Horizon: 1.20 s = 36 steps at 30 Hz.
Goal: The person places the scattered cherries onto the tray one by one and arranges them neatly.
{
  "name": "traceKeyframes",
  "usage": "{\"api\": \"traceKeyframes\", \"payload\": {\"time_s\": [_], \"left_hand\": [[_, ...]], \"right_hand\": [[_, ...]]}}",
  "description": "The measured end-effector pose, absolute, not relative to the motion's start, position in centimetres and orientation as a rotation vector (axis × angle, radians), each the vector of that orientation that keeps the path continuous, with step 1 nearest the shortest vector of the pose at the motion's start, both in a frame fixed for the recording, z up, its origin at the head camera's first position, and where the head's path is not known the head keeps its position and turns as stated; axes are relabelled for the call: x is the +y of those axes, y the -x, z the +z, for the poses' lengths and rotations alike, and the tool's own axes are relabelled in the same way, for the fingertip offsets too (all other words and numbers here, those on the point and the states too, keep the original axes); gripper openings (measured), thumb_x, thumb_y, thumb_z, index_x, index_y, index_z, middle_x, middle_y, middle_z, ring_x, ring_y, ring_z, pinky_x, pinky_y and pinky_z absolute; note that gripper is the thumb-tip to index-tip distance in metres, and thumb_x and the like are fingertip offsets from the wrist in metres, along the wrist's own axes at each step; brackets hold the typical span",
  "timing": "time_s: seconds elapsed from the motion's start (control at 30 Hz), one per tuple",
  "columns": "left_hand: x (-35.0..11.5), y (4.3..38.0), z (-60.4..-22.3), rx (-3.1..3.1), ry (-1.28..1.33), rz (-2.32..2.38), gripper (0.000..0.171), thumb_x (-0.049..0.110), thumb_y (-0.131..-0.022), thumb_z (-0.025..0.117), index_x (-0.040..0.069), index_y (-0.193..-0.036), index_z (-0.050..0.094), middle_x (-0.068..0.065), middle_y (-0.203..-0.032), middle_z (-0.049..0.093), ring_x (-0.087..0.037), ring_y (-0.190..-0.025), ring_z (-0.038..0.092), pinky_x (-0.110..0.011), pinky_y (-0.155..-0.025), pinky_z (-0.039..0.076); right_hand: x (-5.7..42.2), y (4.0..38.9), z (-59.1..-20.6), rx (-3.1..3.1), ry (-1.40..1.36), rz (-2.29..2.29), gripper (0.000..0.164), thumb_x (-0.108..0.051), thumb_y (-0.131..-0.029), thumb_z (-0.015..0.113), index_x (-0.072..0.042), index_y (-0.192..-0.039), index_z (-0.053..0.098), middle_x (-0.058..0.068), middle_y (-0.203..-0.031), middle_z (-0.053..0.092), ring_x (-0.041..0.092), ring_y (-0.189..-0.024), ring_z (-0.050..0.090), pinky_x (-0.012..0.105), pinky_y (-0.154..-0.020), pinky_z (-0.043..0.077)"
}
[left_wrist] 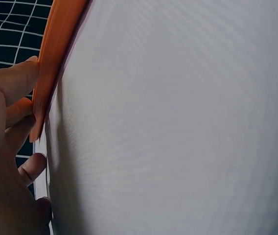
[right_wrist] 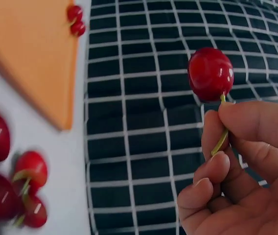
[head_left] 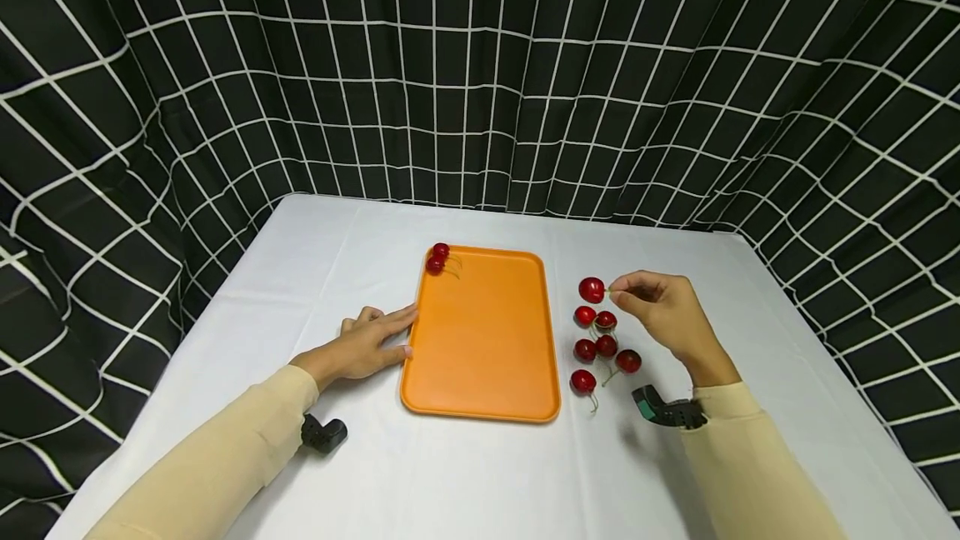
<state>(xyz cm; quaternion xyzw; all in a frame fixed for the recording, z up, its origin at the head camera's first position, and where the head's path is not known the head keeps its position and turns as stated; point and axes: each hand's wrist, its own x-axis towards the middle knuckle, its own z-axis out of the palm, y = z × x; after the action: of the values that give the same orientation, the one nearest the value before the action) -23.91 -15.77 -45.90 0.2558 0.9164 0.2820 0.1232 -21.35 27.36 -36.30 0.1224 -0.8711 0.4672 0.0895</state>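
My right hand pinches a red cherry by its green stem, thumb against the fingers. In the head view that cherry hangs just beyond a group of loose cherries, right of an orange tray. My left hand touches the tray's left edge with its fingertips and thumb. The left wrist view shows the fingers against the tray's outer side wall. Two cherries with stems lie in the tray's far left corner.
A white cloth covers the table. Several loose cherries with stems, one darker cherry among them, lie close to the tray's right edge. Black curtains with a white grid enclose the table at the back and sides.
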Motion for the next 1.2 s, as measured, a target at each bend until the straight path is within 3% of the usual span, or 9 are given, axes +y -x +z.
{"api": "traceKeyframes", "payload": {"time_s": [0.23, 0.53, 1.0, 1.2], "left_hand": [[-15.9, 23.9, -45.9, 2.672, -0.743, 0.827, 0.066, 0.039, -0.096, 0.060, 0.017, -0.152, 0.032, 0.006, -0.157, 0.023, -0.021, -0.114, 0.030, -0.043, -0.084, 0.020], [-15.9, 23.9, -45.9, 2.661, -0.716, 0.841, 0.065, 0.038, -0.096, 0.060, 0.018, -0.152, 0.033, 0.007, -0.157, 0.023, -0.021, -0.115, 0.029, -0.044, -0.084, 0.018], [-16.0, 24.0, -45.9, 2.680, -0.706, 0.810, 0.066, 0.039, -0.095, 0.060, 0.019, -0.152, 0.033, 0.008, -0.157, 0.023, -0.022, -0.116, 0.030, -0.044, -0.086, 0.019], [-16.0, 24.0, -45.9, 2.677, -0.708, 0.820, 0.066, 0.039, -0.095, 0.061, 0.018, -0.152, 0.034, 0.008, -0.157, 0.024, -0.020, -0.113, 0.031, -0.043, -0.084, 0.020]], "right_hand": [[23.0, 23.9, -35.2, -2.565, -0.321, 1.458, 0.014, -0.012, -0.093, 0.066, 0.001, -0.094, 0.070, 0.014, -0.091, 0.067, 0.025, -0.082, 0.056, 0.029, -0.073, 0.046], [16.8, 27.1, -35.9, -2.530, -0.242, 1.613, 0.015, -0.010, -0.092, 0.067, 0.004, -0.097, 0.070, 0.012, -0.087, 0.065, 0.024, -0.083, 0.054, 0.033, -0.071, 0.042], [9.9, 31.5, -41.0, -2.616, -0.083, 1.690, 0.013, -0.011, -0.092, 0.065, 0.001, -0.093, 0.070, 0.009, -0.091, 0.066, 0.023, -0.086, 0.056, 0.035, -0.073, 0.045], [8.0, 32.2, -43.2, -2.652, 0.006, 1.655, 0.008, -0.009, -0.090, 0.066, -0.002, -0.090, 0.069, 0.008, -0.086, 0.065, 0.021, -0.080, 0.054, 0.031, -0.070, 0.044]]}}
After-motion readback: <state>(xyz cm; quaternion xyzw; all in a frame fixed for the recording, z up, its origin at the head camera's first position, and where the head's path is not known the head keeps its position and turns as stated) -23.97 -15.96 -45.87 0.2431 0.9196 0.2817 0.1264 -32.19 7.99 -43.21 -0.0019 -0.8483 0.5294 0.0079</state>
